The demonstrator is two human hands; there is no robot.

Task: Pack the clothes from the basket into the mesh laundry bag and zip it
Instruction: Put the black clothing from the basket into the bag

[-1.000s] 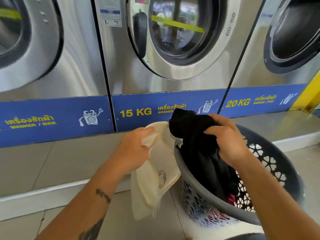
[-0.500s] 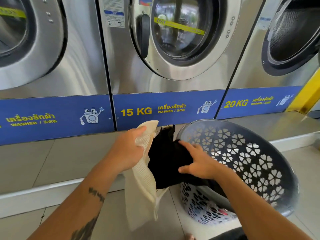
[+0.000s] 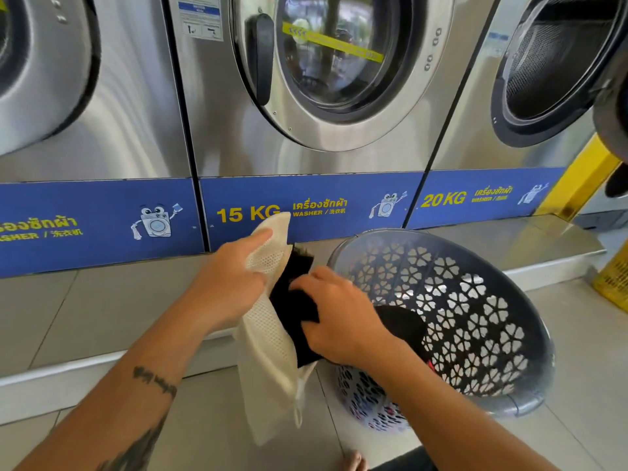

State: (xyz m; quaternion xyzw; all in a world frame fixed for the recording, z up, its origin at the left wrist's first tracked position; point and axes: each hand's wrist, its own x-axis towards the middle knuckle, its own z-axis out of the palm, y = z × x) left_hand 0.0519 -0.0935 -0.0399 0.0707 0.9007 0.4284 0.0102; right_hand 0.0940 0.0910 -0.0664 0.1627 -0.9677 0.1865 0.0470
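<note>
Fingers (image 3: pixel 258 237) of the left hand (image 3: pixel 228 283) close on the upper edge of the cream mesh laundry bag (image 3: pixel 272 338), holding its mouth open while the rest hangs down toward the floor tiles (image 3: pixel 217 433). Just beside it, the right hand (image 3: pixel 339 317) presses against a black garment (image 3: pixel 295 300), its fingers curled into the cloth at the bag's opening; part of the garment lies inside the mesh and part trails back over the rim of the grey laundry basket (image 3: pixel 509 396). That basket stands tilted on the floor to the right, with more dark and red cloth showing low inside it. Behind stand steel washing machines (image 3: pixel 306 96) with blue panels, the middle one marked 15 KG.
</note>
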